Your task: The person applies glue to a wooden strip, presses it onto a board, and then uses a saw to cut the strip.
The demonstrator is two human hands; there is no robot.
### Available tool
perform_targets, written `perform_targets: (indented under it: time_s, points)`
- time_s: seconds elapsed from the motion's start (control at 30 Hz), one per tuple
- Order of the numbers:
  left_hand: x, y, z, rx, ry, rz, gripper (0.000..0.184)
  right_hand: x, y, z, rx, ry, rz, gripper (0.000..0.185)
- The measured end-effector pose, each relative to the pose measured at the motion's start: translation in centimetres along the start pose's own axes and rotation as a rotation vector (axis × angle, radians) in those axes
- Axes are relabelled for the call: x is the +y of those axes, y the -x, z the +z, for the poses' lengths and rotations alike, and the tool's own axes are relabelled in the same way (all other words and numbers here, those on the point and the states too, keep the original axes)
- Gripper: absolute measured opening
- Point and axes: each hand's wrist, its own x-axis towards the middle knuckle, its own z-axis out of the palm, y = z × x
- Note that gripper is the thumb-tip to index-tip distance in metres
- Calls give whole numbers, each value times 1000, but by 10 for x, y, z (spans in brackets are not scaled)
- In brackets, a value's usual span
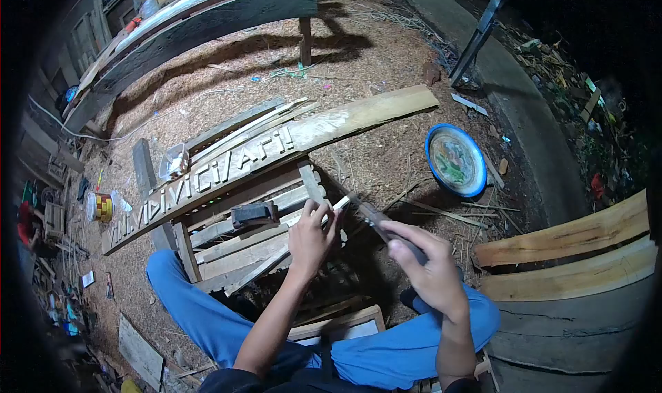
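Observation:
My left hand (312, 240) pinches a thin pale wooden strip (342, 203), whose end sticks out past my fingertips. In my right hand (426, 263) is a knife (386, 229) with a dark handle, my fingers wrapped round it. Its blade is slightly blurred and lies close to the strip's end; whether they touch I cannot tell. Under my left hand stands a low slatted wooden bench (238, 250), with a dark block (254, 214) on it. Across its far side lies a long board (369, 112) with raised wooden letters (207, 178).
A round blue-rimmed tray (456, 160) sits on the shavings at the right. Wide planks (565, 236) lie at my right. Beyond the lettered board is a long wooden bench (207, 40). A plastic tub (174, 163) and a yellow-banded bucket (99, 207) stand left.

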Motion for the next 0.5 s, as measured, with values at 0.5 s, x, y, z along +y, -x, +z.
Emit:
perform_targets:
  time_s: [0.5]
  points:
    - [0, 1, 0, -23, -6, 21, 23, 14, -6, 17, 54, -47, 98, 28]
